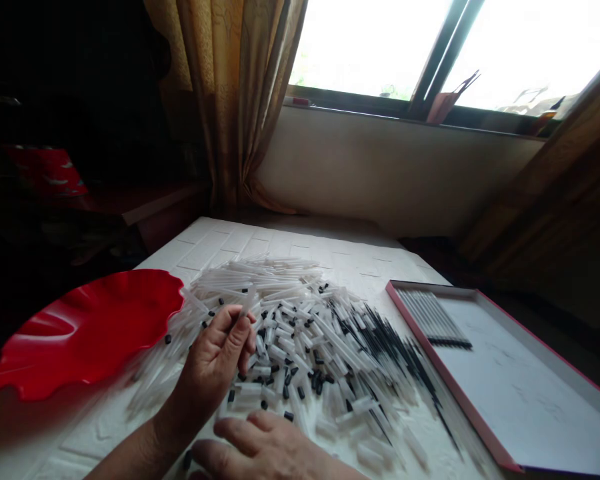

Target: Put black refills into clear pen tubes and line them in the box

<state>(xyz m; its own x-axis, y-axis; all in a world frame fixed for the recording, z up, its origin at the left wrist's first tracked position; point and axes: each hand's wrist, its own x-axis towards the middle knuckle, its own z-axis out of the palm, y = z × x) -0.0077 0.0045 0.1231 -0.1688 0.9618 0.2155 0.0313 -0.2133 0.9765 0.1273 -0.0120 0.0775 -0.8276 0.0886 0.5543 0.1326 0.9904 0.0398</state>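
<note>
My left hand point(217, 357) is closed in a pinch on a translucent plastic pen barrel point(249, 300), raised above a large pile. Lower down, my right hand point(275, 450) reaches in over the near edge of the pile, palm down, its fingers apart and partly cut off by the frame's bottom. Nothing shows in it. Around both hands lie loose translucent barrels point(270, 277), short clear caps point(327, 430) and small black plugs point(318, 383). Dark thin pen refills point(387, 343) with black tips are bunched on the pile's right side.
A red wavy-rimmed bowl point(97, 327) stands at the left. To the right lies a shallow pink-edged box point(445, 413) with a row of assembled pens point(435, 317) at its far left. White brick-patterned covering point(220, 233) tops the table. Behind are a curtain point(235, 87) and a window.
</note>
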